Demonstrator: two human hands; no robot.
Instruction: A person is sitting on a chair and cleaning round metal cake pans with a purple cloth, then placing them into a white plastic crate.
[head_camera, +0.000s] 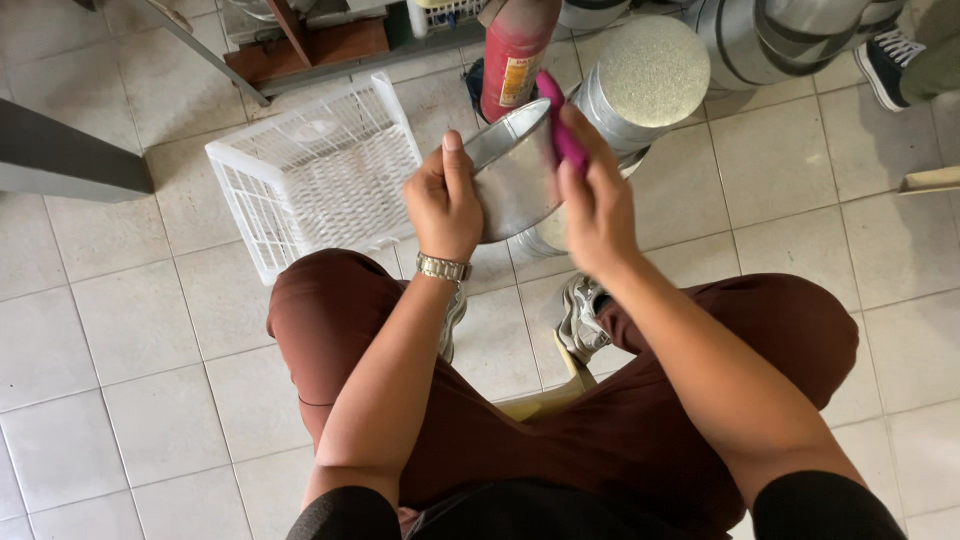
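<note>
One head-worn camera looks steeply down, close over the hands and lap.

Both forearms are raised, left hand (443, 200) curled closed, right hand (595, 200) pinching shut.

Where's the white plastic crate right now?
In the head view the white plastic crate sits on the tiled floor, ahead and to the left of the left hand, which holds a shiny metal tin, just beyond the left knee.

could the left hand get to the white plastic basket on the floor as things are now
Probably yes, once freed: the left hand grips the metal tin, but the white basket lies just left of it with nothing between them.
</note>
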